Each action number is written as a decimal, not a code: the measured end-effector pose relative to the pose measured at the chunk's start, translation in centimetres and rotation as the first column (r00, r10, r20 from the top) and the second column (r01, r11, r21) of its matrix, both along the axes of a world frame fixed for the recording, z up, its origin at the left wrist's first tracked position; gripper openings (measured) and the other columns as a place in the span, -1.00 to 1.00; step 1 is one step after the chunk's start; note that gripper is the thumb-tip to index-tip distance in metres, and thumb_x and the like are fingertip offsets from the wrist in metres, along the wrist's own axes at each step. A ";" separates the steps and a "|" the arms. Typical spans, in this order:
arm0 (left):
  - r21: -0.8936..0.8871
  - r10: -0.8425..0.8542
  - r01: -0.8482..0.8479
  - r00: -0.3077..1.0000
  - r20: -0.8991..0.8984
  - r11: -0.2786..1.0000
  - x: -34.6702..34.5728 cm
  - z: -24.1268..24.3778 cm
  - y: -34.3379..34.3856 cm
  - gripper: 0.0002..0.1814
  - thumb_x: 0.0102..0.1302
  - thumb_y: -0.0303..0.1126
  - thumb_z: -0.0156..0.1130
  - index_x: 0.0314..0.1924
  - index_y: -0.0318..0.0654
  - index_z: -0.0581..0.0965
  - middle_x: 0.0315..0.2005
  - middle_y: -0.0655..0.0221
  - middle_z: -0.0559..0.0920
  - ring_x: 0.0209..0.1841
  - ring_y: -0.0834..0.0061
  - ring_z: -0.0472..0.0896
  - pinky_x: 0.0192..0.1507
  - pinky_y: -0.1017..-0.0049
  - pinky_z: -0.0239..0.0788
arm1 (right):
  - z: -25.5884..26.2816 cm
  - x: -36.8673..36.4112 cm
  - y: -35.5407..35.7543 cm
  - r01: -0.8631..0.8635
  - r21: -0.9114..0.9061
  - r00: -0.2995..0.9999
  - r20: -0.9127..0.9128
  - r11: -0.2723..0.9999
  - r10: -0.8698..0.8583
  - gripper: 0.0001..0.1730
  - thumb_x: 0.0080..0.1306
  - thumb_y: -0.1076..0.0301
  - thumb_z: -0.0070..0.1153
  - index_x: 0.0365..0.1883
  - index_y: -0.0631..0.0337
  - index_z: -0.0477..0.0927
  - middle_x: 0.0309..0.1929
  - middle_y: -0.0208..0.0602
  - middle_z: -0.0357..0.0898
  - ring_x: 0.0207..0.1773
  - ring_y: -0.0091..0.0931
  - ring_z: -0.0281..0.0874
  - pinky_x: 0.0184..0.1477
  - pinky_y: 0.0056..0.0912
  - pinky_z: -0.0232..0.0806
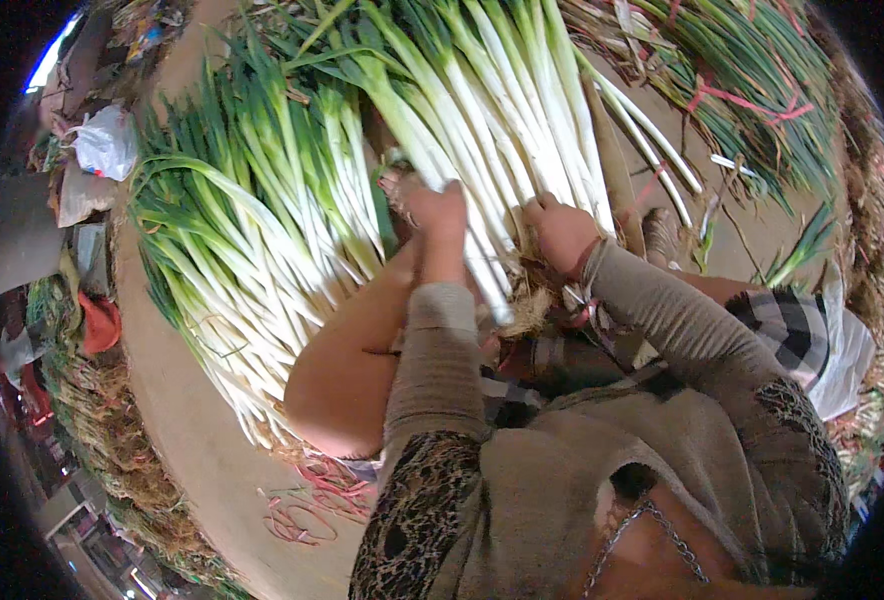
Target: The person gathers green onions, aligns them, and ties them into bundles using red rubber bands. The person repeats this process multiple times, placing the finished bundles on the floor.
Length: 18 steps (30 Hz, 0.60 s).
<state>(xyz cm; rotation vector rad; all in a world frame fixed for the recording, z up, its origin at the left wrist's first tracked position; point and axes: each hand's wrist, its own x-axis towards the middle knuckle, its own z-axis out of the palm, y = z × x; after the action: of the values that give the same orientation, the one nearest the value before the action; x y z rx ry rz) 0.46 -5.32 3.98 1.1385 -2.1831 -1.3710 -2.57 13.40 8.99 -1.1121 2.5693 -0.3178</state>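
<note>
My left hand (442,210) is closed around a thick green onion stalk (487,274), whose white base points down toward my lap. Curled at the lower ends of a bunch of large green onions (539,112) is my right hand (565,232); its fingertips are partly hidden, so whether they grip a stalk is unclear. That bunch lies before me with its green tops pointing away. Brown roots (528,311) hang just below the hands. A second pile of green onions (262,247), with thinner stalks, spreads on the left beside my bent leg (344,367).
Pink ties (314,502) lie tangled at lower left. Some loose stalks (648,142) rest on the right, near onion bundles bound with pink ties (749,101). A white plastic bag (106,142) sits at upper left. Stacked onions with brown roots (123,420) line the left edge.
</note>
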 end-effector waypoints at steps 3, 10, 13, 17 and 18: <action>0.595 0.192 0.027 0.934 -0.302 0.804 0.8 3.6 -1.9 -0.74 0.02 -0.50 0.13 -0.26 -0.47 0.41 -0.45 0.12 0.51 -0.48 0.32 0.54 -0.39 0.44 0.42 | 0.4 0.5 1.0 0.045 -0.170 0.994 0.103 0.984 -0.027 -0.74 0.08 0.42 -0.06 -0.23 0.26 0.34 -0.26 -0.06 0.37 -0.32 -0.13 0.45 -0.30 -0.18 0.33; 0.068 0.104 -0.082 0.887 -0.449 0.994 0.8 10.9 -2.7 -0.57 0.08 -0.50 0.13 -0.06 -0.50 0.24 -0.34 0.15 0.48 -0.42 0.48 0.49 -0.40 0.54 0.33 | 0.5 0.6 4.7 0.505 -0.283 0.643 0.753 0.815 -0.137 -0.73 0.26 0.26 -0.12 -0.21 0.31 0.33 -0.33 -0.02 0.45 -0.17 -0.21 0.42 -0.12 -0.23 0.25; -0.149 0.060 -0.137 0.901 -0.429 0.979 -0.5 14.5 -2.1 -0.50 0.04 -0.50 0.12 -0.02 -0.54 0.23 -0.25 0.08 0.45 -0.24 0.35 0.48 -0.17 0.49 0.31 | 0.6 2.0 5.8 0.377 -0.301 0.787 0.603 0.876 -0.132 -0.69 0.25 0.24 -0.12 -0.16 0.30 0.34 -0.24 0.02 0.46 -0.15 -0.16 0.42 -0.12 -0.20 0.26; -0.665 -0.012 -0.207 0.951 -0.309 0.718 -2.4 16.8 -4.6 -0.49 0.02 -0.46 0.07 0.00 -0.54 0.25 -0.22 -0.05 0.44 -0.17 0.08 0.45 -0.10 0.33 0.27 | 0.4 3.4 6.4 0.265 -0.089 0.822 0.541 0.960 -0.176 -0.67 0.20 0.24 -0.09 -0.15 0.29 0.35 -0.25 0.11 0.45 -0.17 -0.03 0.40 -0.13 -0.12 0.26; -0.658 0.015 -0.193 0.964 -0.266 0.728 -3.2 17.5 -4.3 -0.47 0.01 -0.45 0.08 0.02 -0.50 0.24 -0.20 -0.06 0.41 -0.15 0.05 0.43 -0.09 0.30 0.27 | -0.4 3.4 6.5 0.260 -0.102 0.812 0.562 0.960 -0.160 -0.68 0.18 0.27 -0.07 -0.15 0.28 0.35 -0.27 0.11 0.45 -0.18 -0.02 0.39 -0.13 -0.10 0.26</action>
<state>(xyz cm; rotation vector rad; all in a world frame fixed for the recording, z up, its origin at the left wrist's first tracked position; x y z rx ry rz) -2.75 -9.59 21.52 0.7375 -2.1049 -0.5112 0.80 19.93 8.64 -0.6471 2.1617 -0.8060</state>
